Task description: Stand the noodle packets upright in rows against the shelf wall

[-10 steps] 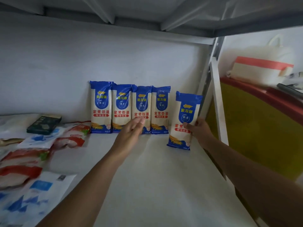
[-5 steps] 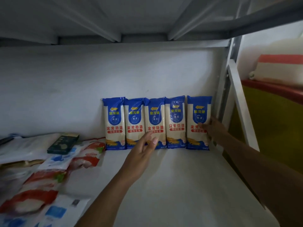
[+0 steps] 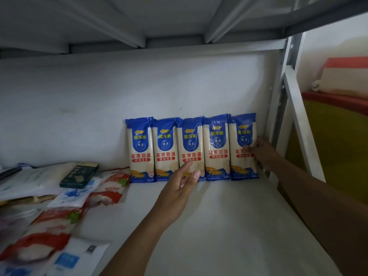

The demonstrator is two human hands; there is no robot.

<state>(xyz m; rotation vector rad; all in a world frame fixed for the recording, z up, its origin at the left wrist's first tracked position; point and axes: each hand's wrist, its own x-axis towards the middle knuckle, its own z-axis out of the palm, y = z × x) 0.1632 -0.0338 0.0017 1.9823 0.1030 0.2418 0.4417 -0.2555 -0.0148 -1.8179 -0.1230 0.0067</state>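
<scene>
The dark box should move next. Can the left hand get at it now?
Probably yes: the left hand is open, and the dark box lies uncovered to its left with nothing standing between.

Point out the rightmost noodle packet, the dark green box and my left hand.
rightmost noodle packet [image 3: 239, 164]: head view, lower cream front.
dark green box [image 3: 79, 174]: head view, top face.
left hand [image 3: 175, 193]: head view, back of the hand.

In the noodle packet row [image 3: 165, 150], the left hand [image 3: 178, 189] covered the lower print of the middle packet [image 3: 190, 144]. At the row's right, the end packet [image 3: 242, 166] hid the fingertips of the right hand [image 3: 265, 154] pinching its edge. Left of the row, the flat pouches [image 3: 49, 222] were blurred and cut by the frame edge
</scene>
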